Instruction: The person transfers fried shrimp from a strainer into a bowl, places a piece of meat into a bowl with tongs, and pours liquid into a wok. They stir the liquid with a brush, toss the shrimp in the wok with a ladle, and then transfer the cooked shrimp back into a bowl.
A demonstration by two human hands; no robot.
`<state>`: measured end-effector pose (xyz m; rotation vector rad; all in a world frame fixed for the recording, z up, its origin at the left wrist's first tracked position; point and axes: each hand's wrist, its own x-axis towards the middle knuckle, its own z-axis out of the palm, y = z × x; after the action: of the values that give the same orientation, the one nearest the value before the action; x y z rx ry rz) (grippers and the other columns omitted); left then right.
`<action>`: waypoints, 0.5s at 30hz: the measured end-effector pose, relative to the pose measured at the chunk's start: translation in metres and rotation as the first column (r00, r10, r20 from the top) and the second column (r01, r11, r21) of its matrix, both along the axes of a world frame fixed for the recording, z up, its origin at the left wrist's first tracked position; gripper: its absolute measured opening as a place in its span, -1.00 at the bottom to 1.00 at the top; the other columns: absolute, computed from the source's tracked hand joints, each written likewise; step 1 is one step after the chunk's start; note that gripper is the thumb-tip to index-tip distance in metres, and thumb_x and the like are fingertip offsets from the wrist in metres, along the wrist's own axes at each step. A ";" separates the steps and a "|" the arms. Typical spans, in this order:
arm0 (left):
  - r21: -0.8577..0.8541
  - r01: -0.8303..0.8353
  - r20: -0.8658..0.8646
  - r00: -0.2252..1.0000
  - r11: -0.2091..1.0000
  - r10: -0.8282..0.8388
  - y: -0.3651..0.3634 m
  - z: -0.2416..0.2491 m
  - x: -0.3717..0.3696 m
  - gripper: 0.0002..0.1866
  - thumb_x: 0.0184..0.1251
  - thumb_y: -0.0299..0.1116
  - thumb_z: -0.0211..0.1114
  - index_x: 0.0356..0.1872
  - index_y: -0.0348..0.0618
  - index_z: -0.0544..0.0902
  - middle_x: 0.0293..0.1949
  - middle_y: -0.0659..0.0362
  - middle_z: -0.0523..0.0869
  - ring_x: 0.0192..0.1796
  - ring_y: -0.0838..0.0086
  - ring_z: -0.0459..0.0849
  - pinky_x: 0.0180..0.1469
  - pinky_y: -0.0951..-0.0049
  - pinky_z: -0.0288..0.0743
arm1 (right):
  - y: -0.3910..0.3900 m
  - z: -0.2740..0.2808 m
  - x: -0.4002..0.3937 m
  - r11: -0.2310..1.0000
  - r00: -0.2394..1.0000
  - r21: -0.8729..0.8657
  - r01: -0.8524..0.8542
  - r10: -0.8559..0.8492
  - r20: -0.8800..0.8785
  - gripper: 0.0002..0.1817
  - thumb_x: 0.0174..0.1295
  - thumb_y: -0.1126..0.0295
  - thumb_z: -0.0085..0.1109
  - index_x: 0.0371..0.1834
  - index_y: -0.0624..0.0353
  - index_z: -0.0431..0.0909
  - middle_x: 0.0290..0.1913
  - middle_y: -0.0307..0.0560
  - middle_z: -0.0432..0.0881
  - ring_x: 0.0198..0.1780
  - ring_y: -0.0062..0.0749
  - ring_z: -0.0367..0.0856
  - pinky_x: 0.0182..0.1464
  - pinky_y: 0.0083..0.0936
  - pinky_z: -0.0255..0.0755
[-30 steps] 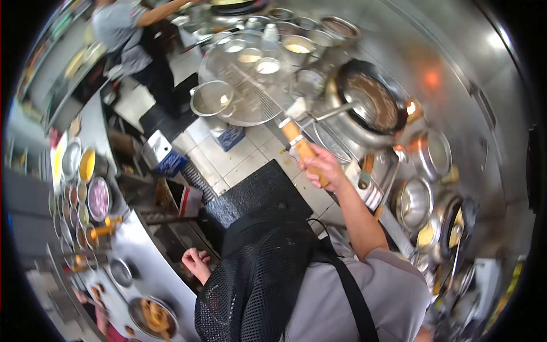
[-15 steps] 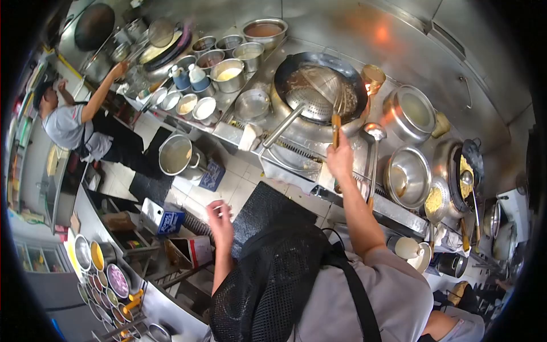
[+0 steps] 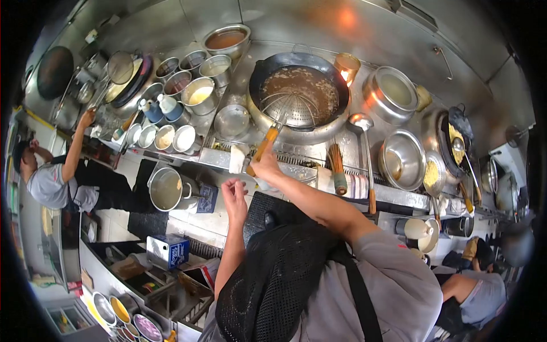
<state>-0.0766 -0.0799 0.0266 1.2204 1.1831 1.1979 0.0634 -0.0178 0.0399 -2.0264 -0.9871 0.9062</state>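
My right hand (image 3: 266, 162) is closed round the wooden handle (image 3: 269, 139) of a skimmer. The wire-ribbed, perforated skimmer head (image 3: 290, 109) rests at the near side of a large black wok (image 3: 259, 71), partly in brown liquid with pale bits (image 3: 302, 82). My left hand (image 3: 233, 196) is raised beside the stove edge, left of my right hand, its fingers loosely bent and apart, with nothing in it. A white cloth (image 3: 238, 158) lies just above it. To the right of the wok lie a bristle brush (image 3: 337, 171) and a ladle (image 3: 367, 154).
Steel pots (image 3: 200, 94) and squeeze bottles (image 3: 171, 105) stand left of the wok, metal bowls (image 3: 403, 158) to its right. A flame burns by a metal can (image 3: 346, 67). A stockpot (image 3: 169, 191) stands at floor level. One co-worker (image 3: 51, 182) is at left, another (image 3: 478, 290) lower right.
My right hand has moved left and nearer my left hand. The skimmer head has shifted to the wok's near side, showing more liquid. The brush now lies on the stove edge. The view has turned.
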 end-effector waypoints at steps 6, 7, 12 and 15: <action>0.020 -0.075 0.033 0.997 0.997 0.074 0.074 -0.019 -0.009 -0.70 0.55 -0.21 0.08 0.06 -0.21 0.38 -0.05 0.12 0.53 -0.02 0.43 0.60 -0.08 0.42 0.59 | -0.025 0.066 0.023 0.906 0.841 -0.095 -0.412 0.338 -0.422 -0.50 0.22 0.32 0.23 0.24 0.24 0.47 -0.33 0.00 0.70 -0.40 -0.38 0.69 -0.23 -0.41 0.56; -0.006 -0.074 0.040 0.996 0.997 0.074 0.082 -0.030 -0.016 -0.70 0.54 -0.20 0.10 0.06 -0.21 0.38 -0.06 0.12 0.53 -0.02 0.43 0.60 -0.09 0.42 0.59 | -0.037 0.059 0.032 0.841 0.814 0.000 -0.541 0.524 -0.251 -0.51 0.25 0.30 0.20 0.25 0.19 0.47 -0.36 -0.03 0.70 -0.39 -0.42 0.68 -0.24 -0.41 0.55; -0.086 0.060 -0.050 0.997 0.995 -0.064 0.065 -0.063 -0.064 -0.77 0.50 -0.26 0.15 -0.08 -0.22 0.41 -0.24 0.15 0.58 -0.28 0.50 0.65 -0.32 0.52 0.53 | -0.140 0.032 0.090 0.809 0.825 -0.160 -0.566 0.555 -0.109 -0.47 0.29 0.23 0.13 0.29 0.21 0.43 -0.35 0.02 0.71 -0.32 -0.28 0.69 -0.19 -0.35 0.54; -0.215 0.293 -0.099 0.943 0.932 -0.319 0.026 -0.089 -0.086 -0.81 0.46 -0.34 0.18 -0.13 -0.26 0.47 -0.30 0.15 0.62 -0.39 0.49 0.68 -0.42 0.54 0.51 | -0.230 -0.054 0.128 0.871 0.881 -0.395 -0.292 0.406 0.244 -0.59 0.21 0.14 0.16 -0.05 0.27 0.56 -0.13 0.31 0.66 -0.06 0.22 0.63 -0.02 -0.05 0.49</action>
<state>-0.1628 -0.0536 -0.0622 1.2917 1.1278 0.7587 0.1915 -0.2475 -0.0145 -2.3899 -1.5085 1.0164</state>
